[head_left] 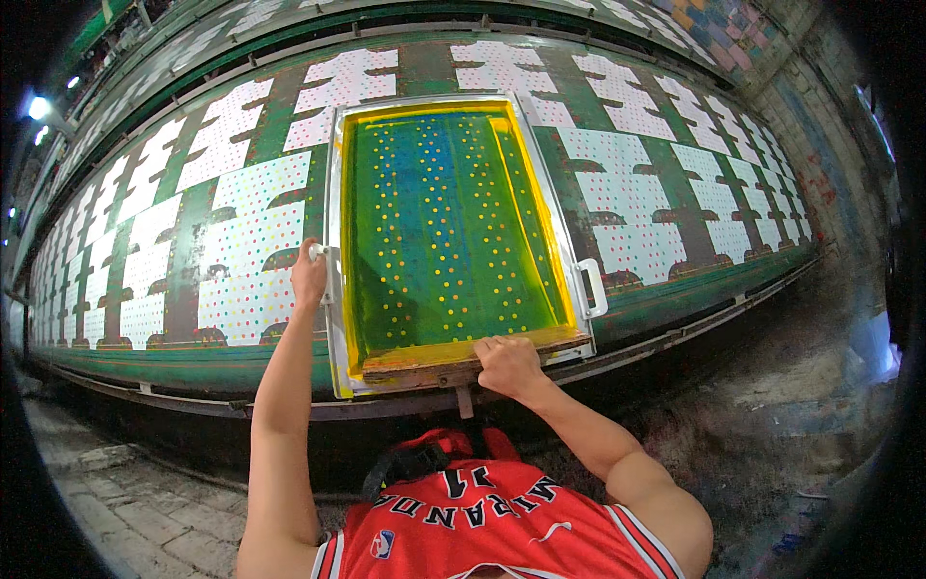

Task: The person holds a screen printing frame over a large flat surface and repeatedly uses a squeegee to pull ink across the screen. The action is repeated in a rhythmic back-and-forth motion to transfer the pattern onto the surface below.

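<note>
Likely rigid printing screen (pixel 449 227) at worktop's (pixel 666 301) near edge: left grip (pixel 309 277) grasps its handle (pixel 316 252), the soundest hold; right grip (pixel 508 366), apparently, the squeegee (pixel 424 368).

We look down and forward from the person's head through the left of two side-by-side fisheye cameras; the red jersey (pixel 453 540) is nearest, at bottom centre, the left hand (pixel 309 280) and right hand (pixel 508 365) around mid-frame, the counter (pixel 694 289) curving off toward both sides.
</note>
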Demonstrator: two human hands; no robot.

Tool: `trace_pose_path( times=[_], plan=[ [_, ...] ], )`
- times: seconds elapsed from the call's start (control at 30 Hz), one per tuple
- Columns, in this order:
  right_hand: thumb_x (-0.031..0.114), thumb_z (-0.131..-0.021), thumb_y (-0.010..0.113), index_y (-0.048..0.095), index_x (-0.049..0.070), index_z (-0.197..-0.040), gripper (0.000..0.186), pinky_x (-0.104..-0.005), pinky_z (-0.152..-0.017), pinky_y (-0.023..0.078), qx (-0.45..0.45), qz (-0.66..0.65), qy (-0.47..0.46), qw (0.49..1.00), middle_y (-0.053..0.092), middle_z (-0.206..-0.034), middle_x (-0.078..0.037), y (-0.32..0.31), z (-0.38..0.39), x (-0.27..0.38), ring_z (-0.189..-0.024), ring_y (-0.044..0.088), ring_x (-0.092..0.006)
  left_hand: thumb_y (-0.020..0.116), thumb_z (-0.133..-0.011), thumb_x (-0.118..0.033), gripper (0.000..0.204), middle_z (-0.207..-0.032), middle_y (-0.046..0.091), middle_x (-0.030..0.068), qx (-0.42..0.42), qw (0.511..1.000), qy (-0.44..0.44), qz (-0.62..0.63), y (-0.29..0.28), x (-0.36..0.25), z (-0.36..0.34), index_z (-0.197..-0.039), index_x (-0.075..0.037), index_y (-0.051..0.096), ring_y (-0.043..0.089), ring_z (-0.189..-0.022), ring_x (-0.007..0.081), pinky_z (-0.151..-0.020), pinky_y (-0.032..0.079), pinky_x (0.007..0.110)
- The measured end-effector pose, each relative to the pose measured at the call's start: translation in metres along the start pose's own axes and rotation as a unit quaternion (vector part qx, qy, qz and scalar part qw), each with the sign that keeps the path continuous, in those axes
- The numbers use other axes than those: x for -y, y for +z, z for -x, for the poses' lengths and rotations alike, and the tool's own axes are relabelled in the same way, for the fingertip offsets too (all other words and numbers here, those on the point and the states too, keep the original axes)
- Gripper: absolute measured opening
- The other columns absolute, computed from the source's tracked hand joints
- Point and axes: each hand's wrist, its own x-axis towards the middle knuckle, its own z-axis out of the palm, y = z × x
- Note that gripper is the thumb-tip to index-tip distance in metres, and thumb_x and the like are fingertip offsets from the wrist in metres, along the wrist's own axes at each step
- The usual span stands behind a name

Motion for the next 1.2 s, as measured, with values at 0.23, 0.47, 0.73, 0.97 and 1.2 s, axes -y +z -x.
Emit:
trace_pose_path(
  times=[0.23, 0.47, 0.73, 0.97, 1.2],
  plan=[
    [0.016, -0.069, 0.062, 0.070, 0.006, -0.083, 0.019, -0.0471, -0.065, 0.057, 0.063, 0.032, 0.024, 0.997, 0.072, -0.080, -0.015, -0.029, -0.049, -0.033, -0.071, 0.072, -0.0329, 0.055, -0.093, -0.022, 0.041, -0.091, 0.070, 0.0239, 0.012, 0.999, -0.039, 0.004, 0.001, -0.003, 0.000, -0.134, -0.018, 0.054, 0.067, -0.088, 0.0425, -0.079, 0.049, 0.051],
    [0.014, -0.071, 0.059, 0.067, 0.008, -0.079, 0.013, -0.0497, -0.063, 0.055, -0.104, 0.054, -0.034, 0.993, 0.070, -0.079, -0.016, -0.013, -0.214, -0.145, -0.070, 0.070, -0.0357, 0.057, -0.093, -0.019, 0.040, -0.092, 0.069, 0.0249, -0.011, 1.000, -0.023, -0.001, -0.001, -0.009, 0.005, -0.133, -0.017, 0.055, 0.066, -0.086, 0.0438, -0.075, 0.048, 0.053],
    [0.015, -0.070, 0.060, 0.070, 0.010, -0.088, 0.022, -0.0498, -0.068, 0.056, -0.128, 0.098, -0.053, 0.985, 0.071, -0.079, -0.020, -0.002, -0.412, -0.242, -0.077, 0.071, -0.0381, 0.060, -0.091, -0.015, 0.039, -0.076, 0.066, 0.0226, -0.026, 0.999, -0.010, 0.020, -0.003, -0.017, 0.006, -0.131, -0.014, 0.058, 0.063, -0.066, 0.0356, -0.062, 0.045, 0.047],
    [0.021, -0.074, 0.062, 0.071, 0.009, -0.091, 0.022, -0.0506, -0.071, 0.056, -0.083, 0.102, -0.011, 0.991, 0.071, -0.081, -0.021, 0.012, -0.480, -0.280, -0.080, 0.071, -0.0384, 0.060, -0.093, -0.018, 0.037, -0.088, 0.069, 0.0218, -0.011, 0.999, -0.051, 0.012, -0.008, -0.027, 0.007, -0.130, -0.013, 0.057, 0.067, -0.076, 0.0352, -0.071, 0.050, 0.043],
    [0.027, -0.074, 0.064, 0.074, 0.012, -0.091, 0.025, -0.0507, -0.075, 0.055, -0.023, 0.101, 0.012, 0.994, 0.073, -0.086, -0.017, 0.010, -0.475, -0.276, -0.085, 0.071, -0.0372, 0.061, -0.093, -0.018, 0.037, -0.090, 0.069, 0.0213, -0.013, 0.998, -0.054, 0.010, -0.005, -0.025, 0.004, -0.130, -0.014, 0.057, 0.068, -0.081, 0.0360, -0.074, 0.050, 0.044]
  ],
)
